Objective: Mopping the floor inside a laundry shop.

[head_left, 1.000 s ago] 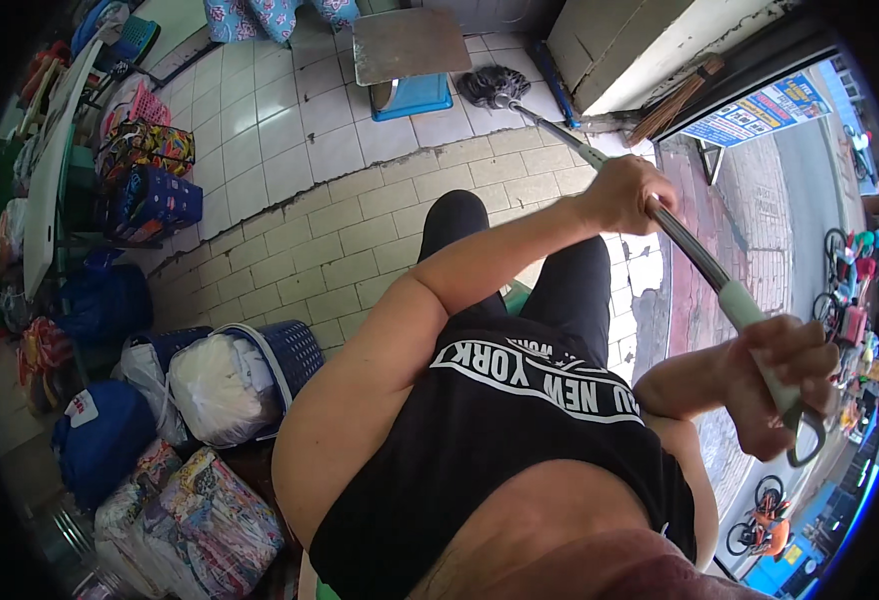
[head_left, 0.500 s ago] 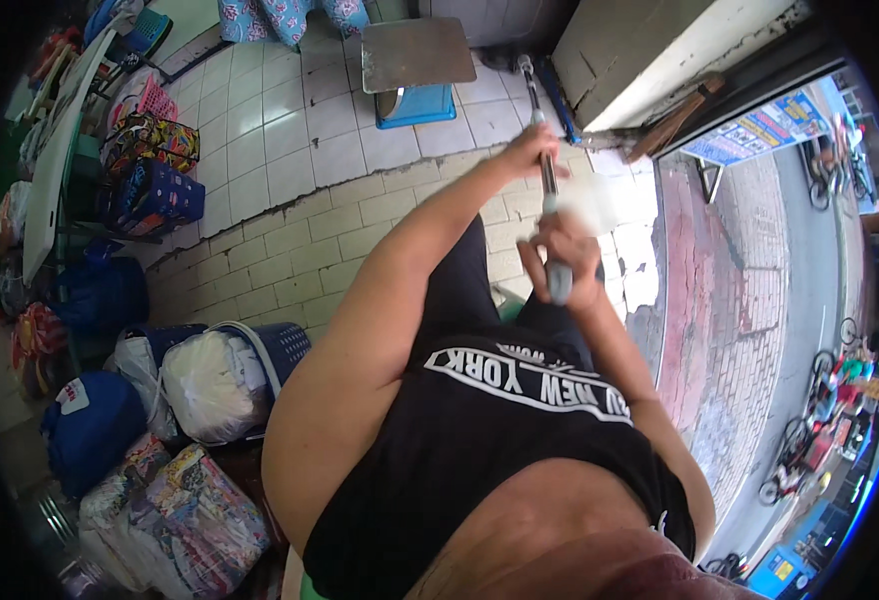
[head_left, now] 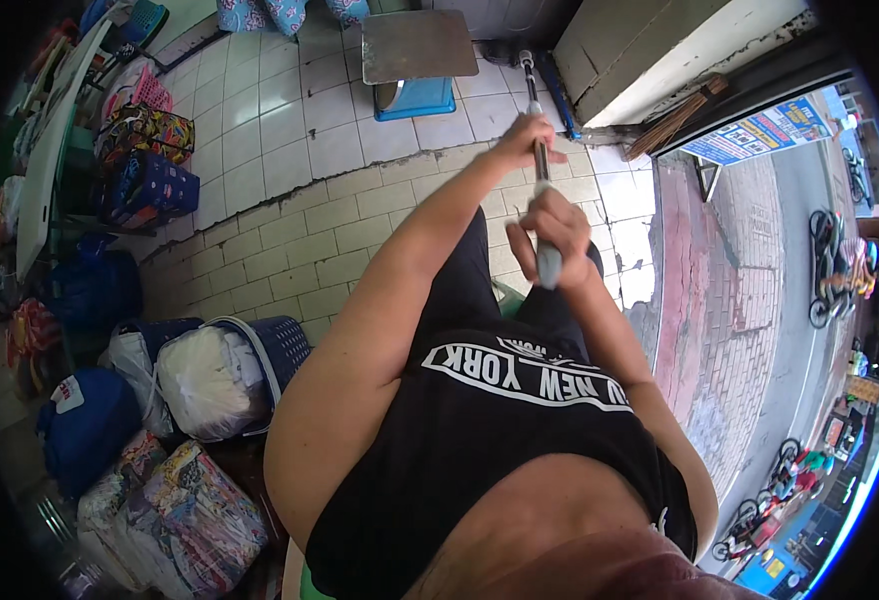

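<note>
A long metal pole (head_left: 543, 172), like a mop handle, slants away from me over the floor. My left hand (head_left: 526, 140) is closed round its shaft farther out. Nearer my body, my right hand (head_left: 556, 228) wraps the pole just above its grey end grip (head_left: 550, 268). The far end has a pale joint (head_left: 527, 58) beside a dark, low shape (head_left: 501, 52) near the wall; whether that is a mop head is hard to make out.
A metal-topped blue stool (head_left: 418, 48) stands ahead. A broom (head_left: 672, 118) leans by the doorway next to a blue sign (head_left: 750, 132). At left are a blue basket (head_left: 282, 352) with a white bag, and more bags (head_left: 195, 500). Motorcycles (head_left: 822, 265) are on the street at right.
Both hands and the pole have shifted slightly to the left, and the grip end sits a little higher in view. My right hand is less blurred. Another motorcycle has appeared on the street.
</note>
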Demonstrator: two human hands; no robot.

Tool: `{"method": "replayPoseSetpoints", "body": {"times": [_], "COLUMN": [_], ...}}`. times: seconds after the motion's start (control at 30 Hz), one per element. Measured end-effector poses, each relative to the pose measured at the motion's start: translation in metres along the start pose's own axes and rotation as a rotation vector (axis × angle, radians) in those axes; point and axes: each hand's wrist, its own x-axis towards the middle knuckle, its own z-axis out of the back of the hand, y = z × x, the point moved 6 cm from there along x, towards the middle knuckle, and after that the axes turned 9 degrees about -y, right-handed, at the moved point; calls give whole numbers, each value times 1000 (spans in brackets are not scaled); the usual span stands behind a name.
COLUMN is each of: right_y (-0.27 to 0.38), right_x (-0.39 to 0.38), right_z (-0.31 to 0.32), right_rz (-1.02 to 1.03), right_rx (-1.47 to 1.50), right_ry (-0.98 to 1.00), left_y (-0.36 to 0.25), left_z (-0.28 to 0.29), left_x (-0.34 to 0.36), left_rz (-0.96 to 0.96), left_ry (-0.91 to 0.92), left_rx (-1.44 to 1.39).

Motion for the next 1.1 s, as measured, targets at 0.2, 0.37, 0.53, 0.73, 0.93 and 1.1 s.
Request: {"method": "replayPoseSetpoints", "body": {"times": [0.2, 0.37, 0.53, 0.73, 0.93, 1.1], "right_y": [71, 31, -9, 42, 135, 134], "right_x": [17, 36, 16, -11, 48, 67], "right_z": [74, 82, 24, 46, 143, 203], "right_rz": [-22, -30, -56, -68, 93, 261], "right_rx": [75, -30, 113, -29, 134, 388], "right_ry": [-85, -232, -62, 70, -140, -227], "left_y": [-102, -68, 5, -54, -201, -231], "left_z": [-18, -26, -6, -23, -9, -19], "left_x": [-4, 34, 19, -24, 9, 40], "left_rz": [97, 10, -19, 50, 69, -19], "left_ry": [-158, -158, -106, -191, -155, -148], "left_rx": [112, 137, 71, 22, 77, -76]}}
